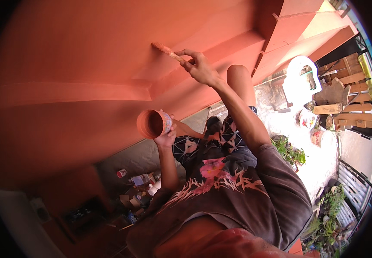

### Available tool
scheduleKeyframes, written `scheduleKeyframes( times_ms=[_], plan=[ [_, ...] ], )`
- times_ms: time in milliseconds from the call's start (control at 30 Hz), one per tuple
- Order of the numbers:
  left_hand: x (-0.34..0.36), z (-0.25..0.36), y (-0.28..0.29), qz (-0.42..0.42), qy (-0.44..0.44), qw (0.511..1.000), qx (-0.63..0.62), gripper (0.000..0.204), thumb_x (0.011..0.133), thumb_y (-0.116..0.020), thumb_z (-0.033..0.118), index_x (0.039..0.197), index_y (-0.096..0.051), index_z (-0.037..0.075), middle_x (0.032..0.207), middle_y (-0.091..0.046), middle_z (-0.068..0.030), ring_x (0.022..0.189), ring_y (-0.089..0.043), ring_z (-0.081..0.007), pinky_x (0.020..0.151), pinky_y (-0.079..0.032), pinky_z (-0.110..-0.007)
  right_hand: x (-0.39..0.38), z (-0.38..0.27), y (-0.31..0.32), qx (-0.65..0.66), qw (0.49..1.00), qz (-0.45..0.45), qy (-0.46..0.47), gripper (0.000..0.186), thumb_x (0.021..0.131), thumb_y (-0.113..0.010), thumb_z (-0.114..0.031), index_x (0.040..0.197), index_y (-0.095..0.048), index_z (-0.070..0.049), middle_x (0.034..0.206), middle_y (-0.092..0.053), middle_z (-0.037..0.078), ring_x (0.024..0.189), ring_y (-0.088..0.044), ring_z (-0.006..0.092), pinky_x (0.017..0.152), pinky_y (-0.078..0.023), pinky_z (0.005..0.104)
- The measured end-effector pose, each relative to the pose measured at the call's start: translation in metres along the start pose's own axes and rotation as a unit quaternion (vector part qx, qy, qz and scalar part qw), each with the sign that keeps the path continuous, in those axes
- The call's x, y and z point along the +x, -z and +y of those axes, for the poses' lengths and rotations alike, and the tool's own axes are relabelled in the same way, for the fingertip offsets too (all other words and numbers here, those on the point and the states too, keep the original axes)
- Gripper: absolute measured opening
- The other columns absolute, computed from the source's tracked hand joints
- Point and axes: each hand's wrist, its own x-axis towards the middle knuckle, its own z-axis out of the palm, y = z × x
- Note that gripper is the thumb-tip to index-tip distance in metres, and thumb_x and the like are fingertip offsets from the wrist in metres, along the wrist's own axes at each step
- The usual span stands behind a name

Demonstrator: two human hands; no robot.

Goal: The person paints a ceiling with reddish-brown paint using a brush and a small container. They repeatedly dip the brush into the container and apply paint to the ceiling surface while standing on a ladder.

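My right hand (199, 69) is closed around the handle of a paintbrush (165, 50), arm stretched up and forward. Orange-red paint coats the bristles, which point at a wall (87, 47) of the same colour. Whether they touch it, I cannot tell. Lower and to the left, my left hand (167, 136) grips a paint cup (143, 125) from its right side. The cup is tilted, with its mouth toward the wall. Its rim and inside are smeared orange-red; the inside is dark, so the paint level is hidden.
A ledge (108, 92) runs along the wall. Boxes and bottles (136, 191) clutter the floor at lower left. On the bright right side are a white plastic chair (290, 81), a bucket (322, 138), wooden pallets (355, 88), and potted plants (291, 152).
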Motion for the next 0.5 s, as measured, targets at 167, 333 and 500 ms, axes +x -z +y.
scheduleKeyframes(
  times_ms=[167, 333, 500],
  plan=[
    [0.012, -0.008, -0.001, -0.004, 0.013, 1.000, -0.014, 0.061, 0.100, -0.052, 0.048, 0.150, -0.045, 0.013, 0.129, -0.047, -0.0289, 0.083, -0.058, -0.0368, 0.056, -0.056, -0.032, 0.004, 0.005, 0.140, 0.120, 0.985, 0.071, -0.105, 0.032, 0.101, -0.057, -0.011, 0.132, -0.064, -0.008, 0.070, -0.052, -0.002, 0.049, -0.033, 0.0028, 0.042, -0.024, 0.0205],
    [0.017, -0.015, 0.000, 0.015, 0.025, 0.999, -0.019, 0.061, 0.099, -0.053, 0.048, 0.149, -0.046, 0.013, 0.129, -0.047, -0.0294, 0.083, -0.059, -0.0381, 0.055, -0.056, -0.032, -0.019, 0.024, 0.212, 0.135, 0.932, 0.336, -0.035, 0.033, 0.101, -0.058, -0.011, 0.134, -0.062, -0.007, 0.070, -0.054, -0.001, 0.048, -0.038, 0.0034, 0.041, -0.027, 0.0204],
    [0.031, -0.020, -0.003, 0.030, 0.063, 0.997, 0.012, 0.061, 0.098, -0.054, 0.049, 0.147, -0.048, 0.013, 0.129, -0.047, -0.0291, 0.083, -0.060, -0.0388, 0.054, -0.056, -0.032, -0.001, 0.010, 0.158, -0.117, 0.916, 0.378, -0.063, 0.029, 0.097, -0.060, -0.014, 0.124, -0.063, -0.003, 0.085, -0.071, 0.028, 0.081, -0.073, 0.0397, 0.070, -0.054, 0.0453]
  ],
)
